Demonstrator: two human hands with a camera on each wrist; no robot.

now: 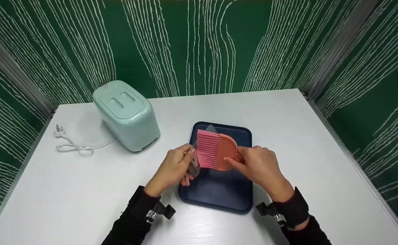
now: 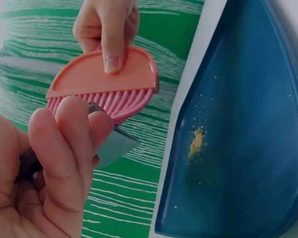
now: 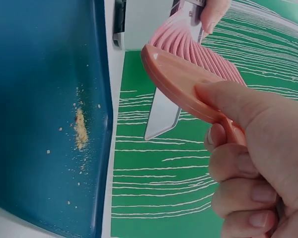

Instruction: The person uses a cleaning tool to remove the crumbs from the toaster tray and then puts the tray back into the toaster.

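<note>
In the head view my right hand (image 1: pixel 261 166) grips an orange brush (image 1: pixel 227 153) by its handle, thumb laid on the brush's flat head. Its pink bristles (image 1: pixel 207 149) press and bend against a flat metal crumb tray (image 3: pixel 164 116) with a grey slotted end (image 1: pixel 194 167). My left hand (image 1: pixel 173 166) holds the crumb tray by that end, tilted, and the bristles hide part of it. Both are over a dark blue tray (image 1: pixel 219 199) on the table. A small heap of yellowish crumbs (image 2: pixel 196 142) lies in the blue tray, with loose specks around it.
A mint green toaster (image 1: pixel 127 112) stands at the back left of the white table (image 1: pixel 280 115). Its white cord (image 1: pixel 80 147) and plug (image 1: pixel 59 132) lie to its left. Green walls with white streaks (image 1: pixel 215 44) border the table behind and at the sides.
</note>
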